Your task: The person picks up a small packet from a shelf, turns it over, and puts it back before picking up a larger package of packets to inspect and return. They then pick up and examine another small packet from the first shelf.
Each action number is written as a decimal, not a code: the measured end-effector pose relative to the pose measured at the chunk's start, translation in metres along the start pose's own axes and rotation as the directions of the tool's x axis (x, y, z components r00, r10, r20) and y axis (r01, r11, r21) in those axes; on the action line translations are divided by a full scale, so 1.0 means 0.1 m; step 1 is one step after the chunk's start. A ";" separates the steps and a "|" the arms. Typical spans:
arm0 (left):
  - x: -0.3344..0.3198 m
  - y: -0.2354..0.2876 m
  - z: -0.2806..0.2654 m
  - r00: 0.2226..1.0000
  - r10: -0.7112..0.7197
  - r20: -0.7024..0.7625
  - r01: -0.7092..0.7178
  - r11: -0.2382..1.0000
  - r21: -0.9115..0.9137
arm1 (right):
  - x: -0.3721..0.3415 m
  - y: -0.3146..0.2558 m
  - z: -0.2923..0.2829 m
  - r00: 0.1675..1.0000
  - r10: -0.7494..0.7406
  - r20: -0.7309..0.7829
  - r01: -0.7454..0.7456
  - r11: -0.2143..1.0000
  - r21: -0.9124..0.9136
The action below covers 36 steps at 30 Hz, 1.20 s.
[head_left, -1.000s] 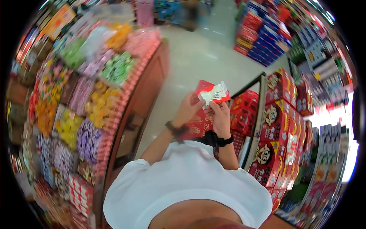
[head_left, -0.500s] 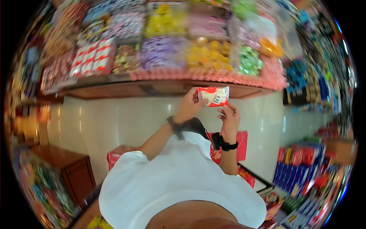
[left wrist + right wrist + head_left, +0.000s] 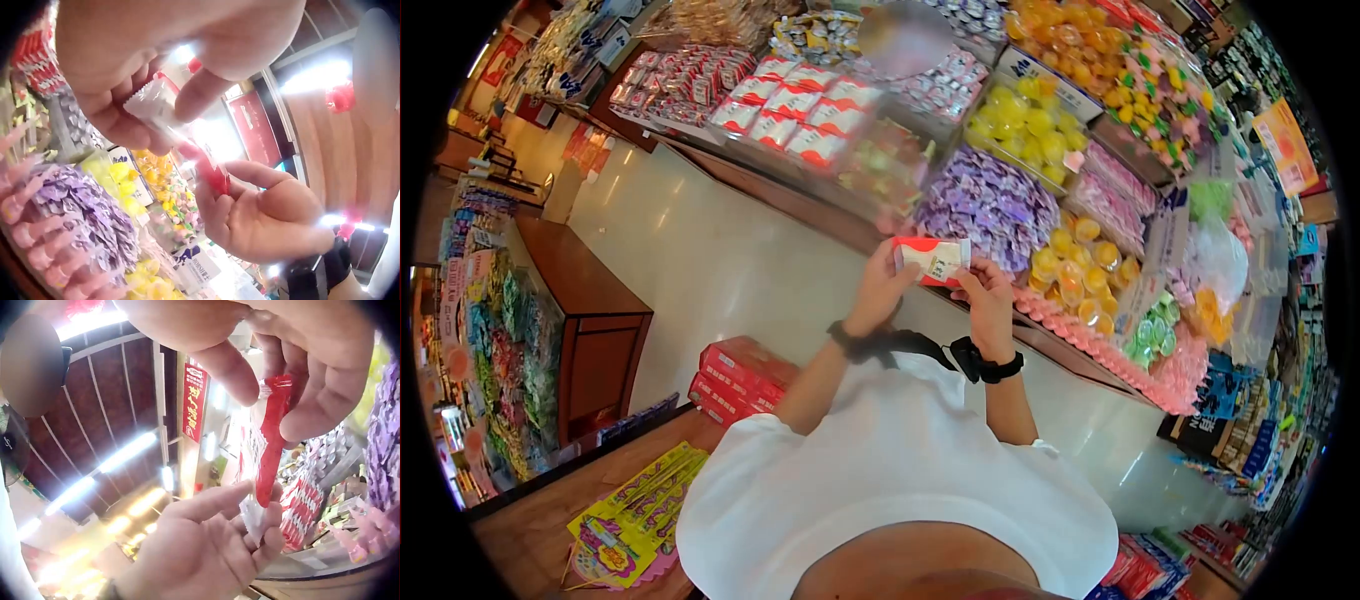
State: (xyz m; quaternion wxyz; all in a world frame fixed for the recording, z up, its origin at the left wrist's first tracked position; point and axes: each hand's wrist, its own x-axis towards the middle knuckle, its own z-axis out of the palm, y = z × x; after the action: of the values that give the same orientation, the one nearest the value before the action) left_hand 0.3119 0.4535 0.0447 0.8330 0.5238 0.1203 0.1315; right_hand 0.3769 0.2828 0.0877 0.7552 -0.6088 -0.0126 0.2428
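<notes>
Person wears a white shirt [image 3: 900, 440] with loose folds, a wide rounded neckline [image 3: 900, 512] trimmed by a smooth white band, and short, roomy sleeves that leave the forearms bare. Black wristband [image 3: 1000, 371] on the right with a boxy black device [image 3: 966, 357] attached; dark band [image 3: 847, 340] on the left, a dark strap [image 3: 908, 343] showing between the wrists. Left fingers [image 3: 219, 499] and right fingers [image 3: 320, 417] bare.
</notes>
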 end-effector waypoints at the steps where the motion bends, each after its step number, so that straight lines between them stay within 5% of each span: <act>1: 0.13 0.05 -0.06 1.000 0.019 0.000 -0.019 1.000 0.007 | 0.17 0.02 0.06 1.000 0.005 0.010 -0.006 1.000 0.005; 10: 1.04 0.32 -1.06 0.958 0.116 -0.264 0.061 0.812 0.580 | 1.34 0.11 0.80 0.986 0.102 0.133 -0.107 0.994 0.037; 19: 1.55 0.60 -1.54 0.922 0.234 -0.309 -0.019 0.822 0.569 | 1.89 0.09 1.46 0.974 0.161 0.156 -0.154 0.986 -0.058; 22: 1.77 0.63 -1.68 0.929 0.257 -0.268 -0.044 0.793 0.608 | 2.06 0.15 1.58 0.973 0.183 0.143 -0.156 0.971 -0.183; 25: 2.02 0.76 -1.89 0.955 0.262 -0.137 -0.058 0.622 0.781 | 2.11 0.09 1.83 0.988 0.138 0.067 -0.122 0.972 -0.202; 36: 3.02 1.01 -2.25 0.988 0.015 0.153 -0.119 0.710 0.695 | 2.93 0.35 2.24 0.984 0.073 -0.161 -0.111 0.965 -0.236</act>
State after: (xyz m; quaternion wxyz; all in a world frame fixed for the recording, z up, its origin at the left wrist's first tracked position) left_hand 0.5094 0.7890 0.0223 0.5728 0.8123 0.0849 0.0700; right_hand 0.5523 0.6043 0.0325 0.6611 -0.7136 0.0431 0.2276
